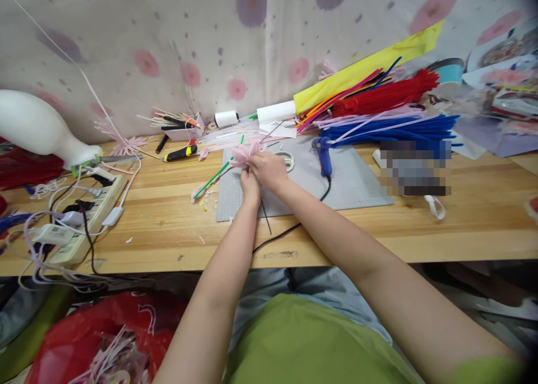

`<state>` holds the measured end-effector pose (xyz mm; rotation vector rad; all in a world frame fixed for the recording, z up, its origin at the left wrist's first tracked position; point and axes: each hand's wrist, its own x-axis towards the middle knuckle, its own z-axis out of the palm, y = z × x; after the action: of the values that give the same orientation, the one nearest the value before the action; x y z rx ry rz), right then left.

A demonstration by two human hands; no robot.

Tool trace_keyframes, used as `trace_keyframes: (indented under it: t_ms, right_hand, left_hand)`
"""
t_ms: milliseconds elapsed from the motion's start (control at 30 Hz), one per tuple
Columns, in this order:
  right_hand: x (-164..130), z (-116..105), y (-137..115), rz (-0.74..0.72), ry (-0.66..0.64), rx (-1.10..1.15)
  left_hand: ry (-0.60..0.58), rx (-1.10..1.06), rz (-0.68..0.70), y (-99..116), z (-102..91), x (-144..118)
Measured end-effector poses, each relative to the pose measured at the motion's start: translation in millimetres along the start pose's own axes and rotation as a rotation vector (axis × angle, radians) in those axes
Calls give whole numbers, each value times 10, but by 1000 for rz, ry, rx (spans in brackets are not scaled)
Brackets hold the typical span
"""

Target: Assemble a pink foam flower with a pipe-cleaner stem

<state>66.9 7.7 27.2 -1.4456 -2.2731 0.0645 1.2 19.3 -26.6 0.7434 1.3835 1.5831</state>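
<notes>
Centre of the frame: both hands meet over the grey mat (357, 182) on the bench (168, 216). The left hand (250, 183) and right hand (269, 170) are closed together on a pink flower (244, 154), which sits just above the fingers at the mat's upper left edge. A green stem (212, 179) runs from the flower down to the left; a thin dark wire (265, 216) hangs below the hands. Right of the hands, a blue glue gun (323, 155) lies on the mat. Upper right: bundled pipe cleaners (390, 127). Left edge: a power strip (90, 218).
</notes>
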Motion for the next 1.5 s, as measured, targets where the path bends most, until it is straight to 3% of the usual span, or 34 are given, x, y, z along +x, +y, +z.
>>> trace_keyframes:
  t_ms: [167, 300, 533, 933, 1133, 1300, 1500]
  right_hand:
    - [-33, 60, 235, 41, 102, 46]
    - [-63, 138, 285, 154, 153, 49]
    - [-107, 166, 279, 326, 161, 79]
    - [-120, 218, 261, 428, 103, 232]
    - [-107, 313, 274, 452, 147, 369]
    - [-14, 445, 314, 509, 197, 686]
    - [54, 455, 297, 540, 159, 1482]
  left_hand:
    - [-41, -83, -68, 45, -2, -113]
    - [-53, -85, -88, 97, 14, -172]
    - [-92, -137, -147, 132, -22, -184]
    - [-268, -425, -382, 285, -125, -185]
    - [-326, -529, -472, 291, -136, -202]
    - [-407, -577, -470, 225, -199, -181]
    - [-415, -565, -382, 241, -261, -217]
